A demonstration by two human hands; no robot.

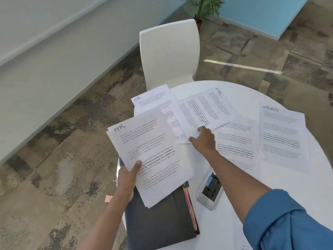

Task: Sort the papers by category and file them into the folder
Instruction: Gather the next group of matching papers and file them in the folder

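My left hand (128, 179) grips a small stack of printed sheets headed "HR" (149, 156) by its lower left edge, held above a dark folder (158, 226) with coloured tabs. My right hand (203, 139) reaches forward and pinches the near edge of another "HR" sheet (203, 109) lying turned sideways on the white round table (225, 213). A further "HR" page (155, 98) lies at the far left edge. A "SPORTS" sheet (282, 136) lies at the right, and another printed page (237, 141) sits between it and my right arm.
A white chair (169, 53) stands behind the table. A small black and white device (210, 193) lies near the folder. A pink slip (108, 198) lies on the patterned carpet at the left. A potted plant (205, 8) stands at the back.
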